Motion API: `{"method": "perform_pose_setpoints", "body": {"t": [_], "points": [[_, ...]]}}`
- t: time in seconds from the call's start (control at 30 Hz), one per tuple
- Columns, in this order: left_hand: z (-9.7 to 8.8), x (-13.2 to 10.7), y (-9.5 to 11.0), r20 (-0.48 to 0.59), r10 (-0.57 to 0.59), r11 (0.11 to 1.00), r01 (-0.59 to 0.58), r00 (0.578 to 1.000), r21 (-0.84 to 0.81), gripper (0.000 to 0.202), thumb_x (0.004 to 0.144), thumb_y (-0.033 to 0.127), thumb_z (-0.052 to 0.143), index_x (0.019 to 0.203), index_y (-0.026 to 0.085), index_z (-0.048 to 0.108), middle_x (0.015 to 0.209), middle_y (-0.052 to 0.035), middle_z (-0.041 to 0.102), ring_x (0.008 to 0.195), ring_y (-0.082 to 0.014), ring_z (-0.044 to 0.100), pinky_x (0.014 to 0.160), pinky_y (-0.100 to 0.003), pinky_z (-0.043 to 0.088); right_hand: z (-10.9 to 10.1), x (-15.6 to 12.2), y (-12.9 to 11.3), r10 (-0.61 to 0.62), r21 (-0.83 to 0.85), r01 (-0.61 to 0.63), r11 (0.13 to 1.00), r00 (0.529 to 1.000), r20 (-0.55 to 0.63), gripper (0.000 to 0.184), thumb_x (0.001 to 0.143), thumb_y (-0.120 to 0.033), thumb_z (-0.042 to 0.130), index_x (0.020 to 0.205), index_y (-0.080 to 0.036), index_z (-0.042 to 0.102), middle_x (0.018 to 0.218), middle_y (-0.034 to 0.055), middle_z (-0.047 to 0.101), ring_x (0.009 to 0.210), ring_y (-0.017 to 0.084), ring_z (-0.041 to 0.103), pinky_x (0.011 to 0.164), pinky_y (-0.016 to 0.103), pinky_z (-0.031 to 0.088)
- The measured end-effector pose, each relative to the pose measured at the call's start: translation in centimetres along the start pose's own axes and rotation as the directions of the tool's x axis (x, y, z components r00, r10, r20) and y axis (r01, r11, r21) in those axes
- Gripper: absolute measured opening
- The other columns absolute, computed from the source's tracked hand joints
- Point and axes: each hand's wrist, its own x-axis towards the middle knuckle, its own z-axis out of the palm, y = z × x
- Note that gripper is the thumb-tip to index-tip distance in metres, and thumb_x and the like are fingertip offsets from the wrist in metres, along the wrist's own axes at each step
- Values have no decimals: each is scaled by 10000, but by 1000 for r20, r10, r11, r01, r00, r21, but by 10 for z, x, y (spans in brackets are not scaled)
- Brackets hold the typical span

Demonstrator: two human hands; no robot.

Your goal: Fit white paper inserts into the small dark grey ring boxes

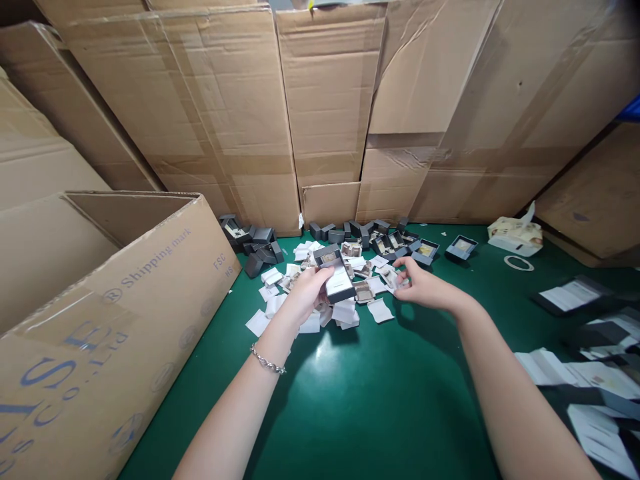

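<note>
Box [336, 275], grey and open, sits clasped in the left hand [306, 293] over the table's [380, 400] far middle. The right hand [424, 287], half curled, touches a paper slip [394, 280] just right of it; whether it grips it, I can't tell.

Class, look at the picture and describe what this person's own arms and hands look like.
No sleeves or gloves are worn. The left hand has a thin silver chain bracelet at its wrist. The right hand wears nothing visible: no watch, band or ring can be made out.
</note>
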Motion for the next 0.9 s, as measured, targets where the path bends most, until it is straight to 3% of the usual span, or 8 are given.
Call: {"method": "perform_pose_setpoints", "body": {"t": [0.1,0.2,0.37,0.6,0.8,0.9], "points": [[-1,2,-4,26,-10,1000,10,1000,4,104,792,221,582,838,128,586,724,-49,648,550,-103,587,434,-181,436,-2,-11,-18,-184,193,201,960,977,-107,473,672,-266,626,1089,-219,408,1019,54,530,760,135,548,613,231,456],[0,2,-6,65,-49,998,47,997,32,144,785,238,596,872,123,601,752,-65,661,572,-118,603,451,-193,451,5,-23,-41,-300,202,336,920,935,-188,310,697,-264,598,987,-213,501,1003,49,562,812,156,559,659,259,484],[5,-5,-7,146,-39,998,31,988,60,160,767,223,612,879,109,617,665,-48,638,546,-126,580,460,-208,452,24,-34,-66,-436,176,482,858,866,-247,331,698,-222,601,1027,-220,563,980,43,604,739,148,577,656,296,511],[1,-1,-8,159,-40,996,27,986,80,194,789,250,583,915,105,611,686,-46,624,543,-126,571,401,-202,436,27,-30,-66,-475,172,553,816,809,-347,323,717,-225,616,1040,-237,616,1099,54,590,783,147,596,699,305,528],[0,-1,-9,179,-36,998,27,983,54,200,776,265,609,882,96,615,607,-50,611,489,-133,565,414,-217,437,26,-29,-64,-420,229,496,838,853,-309,358,747,-244,604,1105,-242,595,1036,48,637,774,155,605,710,319,526],[2,-4,-8,190,-34,999,27,981,41,186,765,256,623,862,98,612,602,-53,615,482,-132,563,406,-214,429,26,-27,-63,-417,250,500,829,851,-319,331,784,-258,558,1113,-239,589,1038,51,637,836,170,610,732,327,524]]}}
